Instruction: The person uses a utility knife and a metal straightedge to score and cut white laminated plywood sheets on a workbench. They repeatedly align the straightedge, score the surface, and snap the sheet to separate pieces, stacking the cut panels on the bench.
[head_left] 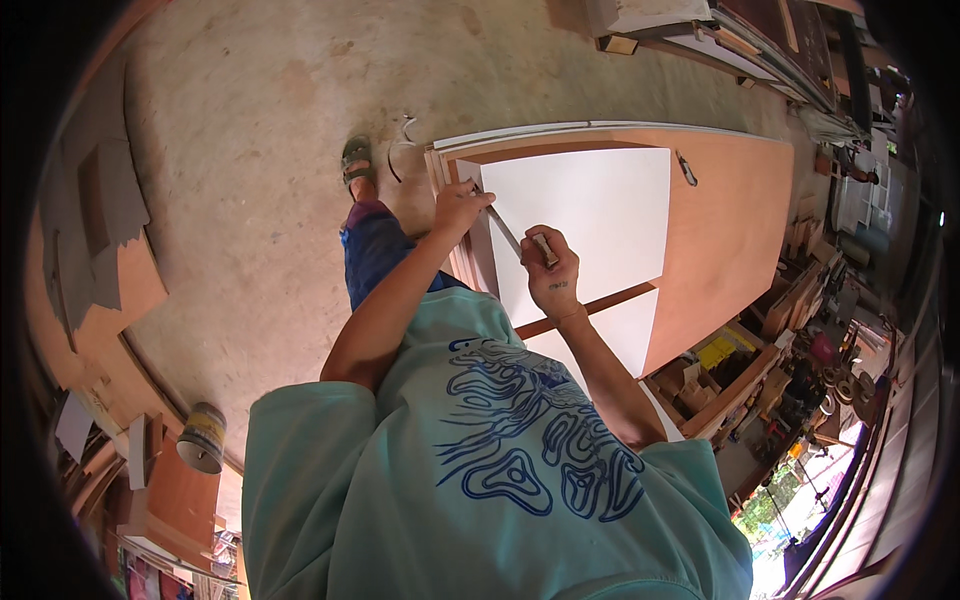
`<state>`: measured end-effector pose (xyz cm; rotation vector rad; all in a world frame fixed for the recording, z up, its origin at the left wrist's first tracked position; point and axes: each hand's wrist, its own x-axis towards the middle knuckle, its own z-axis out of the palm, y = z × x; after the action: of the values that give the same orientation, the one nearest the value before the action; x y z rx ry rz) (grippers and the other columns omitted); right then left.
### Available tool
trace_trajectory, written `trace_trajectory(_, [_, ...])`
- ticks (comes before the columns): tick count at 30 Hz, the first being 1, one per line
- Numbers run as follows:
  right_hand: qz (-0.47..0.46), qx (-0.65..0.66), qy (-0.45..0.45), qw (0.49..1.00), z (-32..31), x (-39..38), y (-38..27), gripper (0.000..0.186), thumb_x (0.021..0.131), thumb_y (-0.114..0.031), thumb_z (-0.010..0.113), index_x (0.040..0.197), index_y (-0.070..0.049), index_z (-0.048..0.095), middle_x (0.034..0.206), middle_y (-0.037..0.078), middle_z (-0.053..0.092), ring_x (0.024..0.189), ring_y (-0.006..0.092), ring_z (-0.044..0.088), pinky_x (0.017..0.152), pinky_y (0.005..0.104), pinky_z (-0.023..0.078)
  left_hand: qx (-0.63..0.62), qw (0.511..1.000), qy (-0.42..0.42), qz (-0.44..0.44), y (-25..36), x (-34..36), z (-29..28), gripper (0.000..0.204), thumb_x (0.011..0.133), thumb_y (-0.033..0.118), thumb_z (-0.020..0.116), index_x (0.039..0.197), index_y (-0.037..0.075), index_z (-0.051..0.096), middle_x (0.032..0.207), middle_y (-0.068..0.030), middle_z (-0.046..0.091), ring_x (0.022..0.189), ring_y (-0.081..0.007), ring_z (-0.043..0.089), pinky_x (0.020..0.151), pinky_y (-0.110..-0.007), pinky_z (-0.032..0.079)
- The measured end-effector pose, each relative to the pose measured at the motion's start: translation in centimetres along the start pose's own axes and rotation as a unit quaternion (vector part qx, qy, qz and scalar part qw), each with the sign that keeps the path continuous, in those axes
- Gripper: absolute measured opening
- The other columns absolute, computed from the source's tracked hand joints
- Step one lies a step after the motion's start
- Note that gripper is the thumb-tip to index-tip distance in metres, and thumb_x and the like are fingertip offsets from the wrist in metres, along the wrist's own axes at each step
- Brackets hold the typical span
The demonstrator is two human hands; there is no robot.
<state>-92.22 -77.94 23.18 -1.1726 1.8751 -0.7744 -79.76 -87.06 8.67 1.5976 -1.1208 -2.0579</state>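
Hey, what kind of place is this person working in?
Most likely a woodworking shop: a large plywood board carries white laminate sheets, offcut panels lie on the concrete floor, and crates of tools and parts stand alongside.

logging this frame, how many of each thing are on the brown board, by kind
white sheet and: 2
thin wooden strip lying between them: 1
narrow tool in the right hand, left hand at the edge: 1
small dark object on the brown board: 1
total: 5
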Motion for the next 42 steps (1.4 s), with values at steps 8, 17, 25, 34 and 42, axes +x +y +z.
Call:
trace_trajectory(8, [0.028, 0.081, 0.051, 0.995, 1.0, -0.5, 2.0, 0.008, 0.091, -0.001, 0.057, 0.099, -0.001, 0.056, 0.075, 0.002, 0.058, 0.065, 0.0063, 0.054, 0.059, 0.0222, 0.046, 0.004, 0.996, 0.064, 0.064, -2.1, 1.1, 1.2, 0.068, 0.074, 0.026, 0.075, 0.126, -0.011, 0.052, 0.085, -0.0161, 0.069, 0.075, -0.0162, 0.064, 0.075, -0.027, 0.049])
trace_trajectory(17, [0.042, 0.059, 0.014, 0.997, 1.9, 1.5, 0.8, 0.009, 0.092, -0.005, 0.058, 0.100, -0.001, 0.055, 0.071, 0.001, 0.058, 0.062, 0.0064, 0.052, 0.057, 0.0223, 0.045, 0.014, 0.998, 0.018, 0.058, -2.6, 3.9, -0.3, 0.049, 0.072, 0.027, 0.076, 0.108, -0.006, 0.067, 0.082, -0.0181, 0.069, 0.079, -0.0211, 0.067, 0.074, -0.031, 0.048])
trace_trajectory(25, [0.040, 0.011, -0.017, 0.999, 0.6, 0.3, -0.5, 0.008, 0.091, -0.004, 0.058, 0.099, -0.002, 0.056, 0.073, 0.002, 0.058, 0.064, 0.0077, 0.053, 0.058, 0.0229, 0.046, 0.003, 0.999, -0.004, 0.049, -1.6, 1.5, -0.8, 0.045, 0.072, 0.028, 0.075, 0.102, -0.006, 0.068, 0.081, -0.0208, 0.068, 0.077, -0.0223, 0.066, 0.073, -0.032, 0.049])
trace_trajectory(34, [0.006, 0.083, 0.039, 0.996, 2.0, -0.7, 3.0, 0.008, 0.090, -0.002, 0.059, 0.097, -0.001, 0.055, 0.073, 0.002, 0.057, 0.062, 0.0069, 0.051, 0.056, 0.0223, 0.044, 0.081, 0.991, 0.001, 0.107, -2.9, 2.8, -0.3, 0.060, 0.075, 0.034, 0.073, 0.113, -0.010, 0.062, 0.091, -0.0278, 0.066, 0.085, -0.0316, 0.067, 0.078, -0.035, 0.049])
trace_trajectory(42, [-0.006, 0.016, 0.033, 0.999, 2.5, 0.0, 1.1, 0.009, 0.090, -0.001, 0.058, 0.099, -0.001, 0.055, 0.075, 0.002, 0.058, 0.064, 0.0071, 0.052, 0.056, 0.0228, 0.045, 0.043, 0.995, -0.013, 0.093, -3.6, 3.5, -0.1, 0.055, 0.073, 0.040, 0.074, 0.103, -0.007, 0.066, 0.088, -0.0257, 0.067, 0.084, -0.0346, 0.066, 0.076, -0.038, 0.049])
